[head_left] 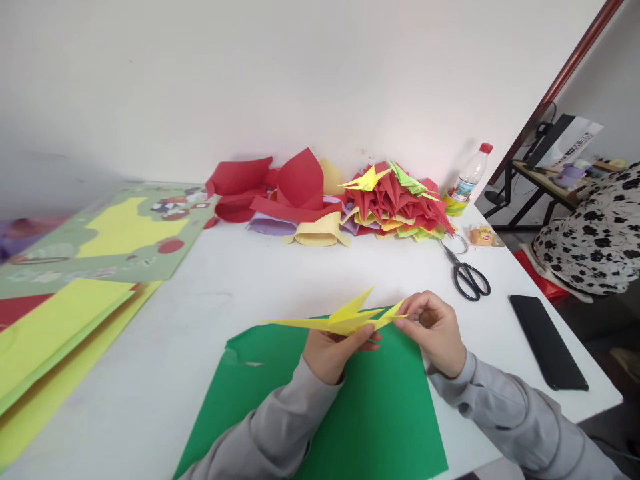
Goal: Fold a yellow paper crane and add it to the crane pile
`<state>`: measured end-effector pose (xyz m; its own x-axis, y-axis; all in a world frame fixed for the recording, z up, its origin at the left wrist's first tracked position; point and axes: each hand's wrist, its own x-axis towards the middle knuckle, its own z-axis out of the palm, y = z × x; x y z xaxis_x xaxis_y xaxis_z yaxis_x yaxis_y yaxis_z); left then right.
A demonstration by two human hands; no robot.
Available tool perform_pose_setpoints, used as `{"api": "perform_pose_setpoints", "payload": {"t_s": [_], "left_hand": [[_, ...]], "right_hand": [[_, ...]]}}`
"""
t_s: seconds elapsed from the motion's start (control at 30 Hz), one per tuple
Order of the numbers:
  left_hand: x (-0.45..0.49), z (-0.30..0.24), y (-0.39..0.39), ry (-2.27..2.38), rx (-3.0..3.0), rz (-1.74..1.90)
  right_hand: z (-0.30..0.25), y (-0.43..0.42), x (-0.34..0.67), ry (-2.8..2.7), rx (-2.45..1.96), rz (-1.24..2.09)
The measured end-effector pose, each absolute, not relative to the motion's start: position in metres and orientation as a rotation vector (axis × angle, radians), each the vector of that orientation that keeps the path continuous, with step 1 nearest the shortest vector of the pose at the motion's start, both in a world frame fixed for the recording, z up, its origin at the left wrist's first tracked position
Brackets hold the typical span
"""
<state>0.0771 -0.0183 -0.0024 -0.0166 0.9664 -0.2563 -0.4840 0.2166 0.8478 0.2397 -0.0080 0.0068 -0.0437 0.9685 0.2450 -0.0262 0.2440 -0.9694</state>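
While left hand (327,353) and right hand (437,330) fingers pinch yellow paper (345,320) | white table (200,300), green sheet (390,413) | wall (250,80)

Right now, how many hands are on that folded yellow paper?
2. The left hand grips the folded yellow paper under its middle; the right hand pinches its right tip. No other hand shows.

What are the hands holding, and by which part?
A folded yellow paper: the left hand grips its middle, the right hand pinches its right-side point, above the green sheet.
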Motion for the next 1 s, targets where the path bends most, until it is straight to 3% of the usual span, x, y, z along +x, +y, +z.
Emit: {"api": "perform_pose_setpoints", "payload": {"t_s": [0.27, 0.73, 0.87, 1.0], "left_hand": [[0.076, -0.004, -0.019, 1.009, 0.653, 1.233], [0.079, 0.005, -0.021, 1.005, 0.606, 1.263], [0.078, 0.003, -0.021, 1.016, 0.565, 1.249], [0.077, 0.000, -0.020, 1.019, 0.525, 1.244]], "right_hand": [[0.008, -0.012, 0.239, -1.656, -0.985, 0.657], [0.013, -0.014, 0.246, -2.292, -0.449, -0.295], [0.019, -0.014, 0.247, -2.367, -0.452, -0.310], [0.019, -0.017, 0.247, -2.409, -0.524, -0.090]]}}
